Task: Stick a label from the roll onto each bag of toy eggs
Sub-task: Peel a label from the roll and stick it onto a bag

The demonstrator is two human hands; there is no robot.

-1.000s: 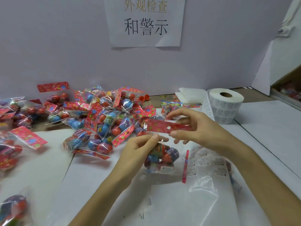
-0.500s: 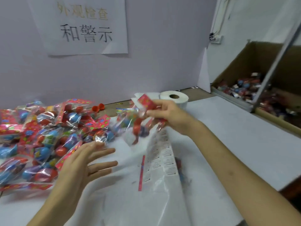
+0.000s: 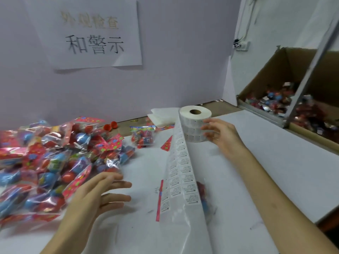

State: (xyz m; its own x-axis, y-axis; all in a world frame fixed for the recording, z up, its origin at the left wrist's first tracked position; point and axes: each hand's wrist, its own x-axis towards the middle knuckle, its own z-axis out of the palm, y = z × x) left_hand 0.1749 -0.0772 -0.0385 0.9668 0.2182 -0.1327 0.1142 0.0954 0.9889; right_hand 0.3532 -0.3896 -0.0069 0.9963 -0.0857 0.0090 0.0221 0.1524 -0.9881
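Observation:
A white label roll [image 3: 194,125] stands at the back of the table, and its strip of labels [image 3: 183,173] trails toward me. My right hand [image 3: 220,136] hovers beside the roll with loose, empty fingers near its right side. My left hand [image 3: 97,195] is spread flat just right of a big heap of toy egg bags [image 3: 51,162] with red headers. One bag [image 3: 144,137] lies alone left of the roll. Another bag [image 3: 202,195] is partly hidden under the strip.
A cardboard box [image 3: 286,74] at the right holds several more bags behind a metal bar [image 3: 311,61]. A paper sign [image 3: 91,33] hangs on the back wall. Folded white sheets [image 3: 161,114] and two small red egg halves [image 3: 110,126] lie near the wall.
My right hand held a bag of eggs half a second ago; it now holds nothing and is by the roll. My left hand let go of the bag earlier and stays spread by the heap.

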